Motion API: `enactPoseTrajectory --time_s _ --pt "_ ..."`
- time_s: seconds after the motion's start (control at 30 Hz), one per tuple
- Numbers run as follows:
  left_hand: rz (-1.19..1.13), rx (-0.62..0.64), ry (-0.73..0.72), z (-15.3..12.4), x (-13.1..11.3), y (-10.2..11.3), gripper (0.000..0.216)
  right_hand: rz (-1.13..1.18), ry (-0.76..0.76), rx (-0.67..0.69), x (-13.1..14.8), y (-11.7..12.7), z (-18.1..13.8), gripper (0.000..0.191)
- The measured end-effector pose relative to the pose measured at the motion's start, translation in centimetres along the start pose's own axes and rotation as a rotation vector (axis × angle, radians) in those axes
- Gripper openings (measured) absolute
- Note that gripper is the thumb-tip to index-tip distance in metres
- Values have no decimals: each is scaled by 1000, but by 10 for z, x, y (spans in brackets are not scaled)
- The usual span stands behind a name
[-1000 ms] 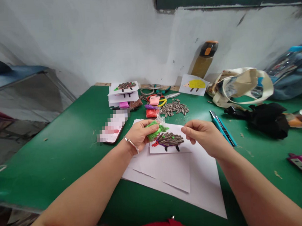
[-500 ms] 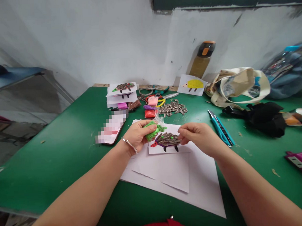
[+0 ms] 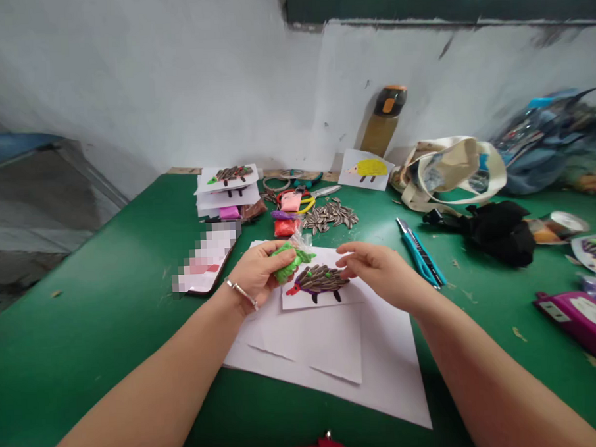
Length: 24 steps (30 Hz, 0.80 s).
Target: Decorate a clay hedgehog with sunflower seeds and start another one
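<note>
Green modelling clay [image 3: 286, 262] in a clear plastic wrapper sits in your left hand [image 3: 258, 274], whose fingers and thumb are curled around the lump and clamp it just above the left edge of a small white card [image 3: 321, 295]. On that card lies a hedgehog figure [image 3: 316, 280] with a back of striped sunflower seeds, a purple body, a red snout and dark legs. Your right hand [image 3: 379, 272] hovers at the card's right side, fingers loosely bent with the fingertips [image 3: 346, 261] drawn toward each other near the hedgehog's rear; whether they pinch anything is too small to tell. The card rests on a few overlapping white paper sheets [image 3: 333, 354], which lie on the green table [image 3: 95, 324]. A silver bracelet [image 3: 242, 293] circles your left wrist. Just left of that hand lies a phone [image 3: 205, 262]. Behind the card, near the wall, are a loose pile of sunflower seeds [image 3: 330, 215], small packets of pink, purple and red clay [image 3: 285, 214] and a stack of finished cards [image 3: 224, 186]; a card with a yellow hedgehog [image 3: 365, 170] leans by a bottle [image 3: 381, 121]. To the right of your right hand lies a teal utility knife [image 3: 421, 261], and farther right a cloth tote bag [image 3: 448, 171] and a black bundle of fabric [image 3: 496, 231].
</note>
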<state>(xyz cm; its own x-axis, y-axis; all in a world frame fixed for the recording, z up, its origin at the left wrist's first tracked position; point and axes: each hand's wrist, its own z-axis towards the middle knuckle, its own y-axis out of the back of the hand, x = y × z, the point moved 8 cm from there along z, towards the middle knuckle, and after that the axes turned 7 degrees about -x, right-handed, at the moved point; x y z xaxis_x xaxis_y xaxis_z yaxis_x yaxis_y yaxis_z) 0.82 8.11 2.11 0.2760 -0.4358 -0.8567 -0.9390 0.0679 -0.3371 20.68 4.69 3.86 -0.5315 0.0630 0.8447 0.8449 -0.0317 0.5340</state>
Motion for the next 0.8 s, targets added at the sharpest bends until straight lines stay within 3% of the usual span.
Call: enactPoseTrajectory --time_s 0.2,0.43,0.8 --pt "-9 -50 28 2 3 5 40 -221 22 15 7 6 -2 27" --pt "-21 3 18 3 3 2 34 -255 72 17 2 3 1 23" --pt "-13 -28 12 2 1 3 37 -431 133 13 5 4 1 24"
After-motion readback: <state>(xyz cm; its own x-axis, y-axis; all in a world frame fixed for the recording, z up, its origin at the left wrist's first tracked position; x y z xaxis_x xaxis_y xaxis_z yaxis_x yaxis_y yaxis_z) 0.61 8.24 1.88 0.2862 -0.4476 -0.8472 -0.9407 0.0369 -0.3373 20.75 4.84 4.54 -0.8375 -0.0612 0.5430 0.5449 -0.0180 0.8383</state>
